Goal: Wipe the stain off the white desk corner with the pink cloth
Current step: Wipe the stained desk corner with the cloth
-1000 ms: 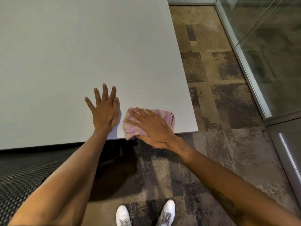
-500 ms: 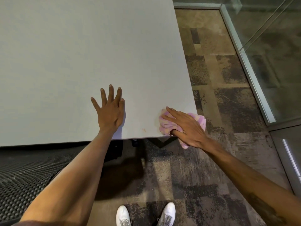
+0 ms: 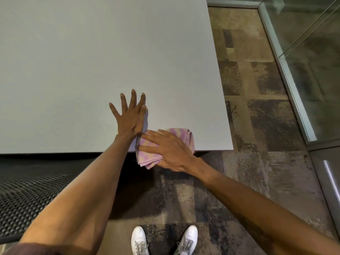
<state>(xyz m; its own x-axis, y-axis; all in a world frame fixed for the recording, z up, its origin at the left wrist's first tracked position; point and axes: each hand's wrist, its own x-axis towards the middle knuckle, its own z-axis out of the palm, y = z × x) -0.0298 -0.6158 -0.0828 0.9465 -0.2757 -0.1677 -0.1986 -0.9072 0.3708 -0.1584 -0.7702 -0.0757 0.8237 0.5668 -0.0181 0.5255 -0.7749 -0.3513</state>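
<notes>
Since half a second ago I see the pink cloth [image 3: 181, 137] has swept back leftward along the front edge of the worktop [image 3: 92, 61], away from the very corner where it hung partly over the side, and it now sits just beside the left hand [image 3: 131, 118], nearly touching its wrist. The faint brownish speck that showed near the front edge in that earlier frame is now under the cloth, so I cannot tell whether it has lifted. My right hand [image 3: 168, 150] lies flat over the folded cloth, fingers spread and slightly apart, pressing rather than gripping; part of the cloth droops past the front edge below my palm. My left hand is open, fingers fanned, palm down on the bare worktop, holding nothing and, I judge, bracing me. To do this stroke well, I would keep firm, even pressure through the flat of the palm, run short overlapping passes across the spot near the edge, and keep the cloth's bulk on the surface so it does not slide off the lip. I would then lift the cloth to check the mark before going on.
</notes>
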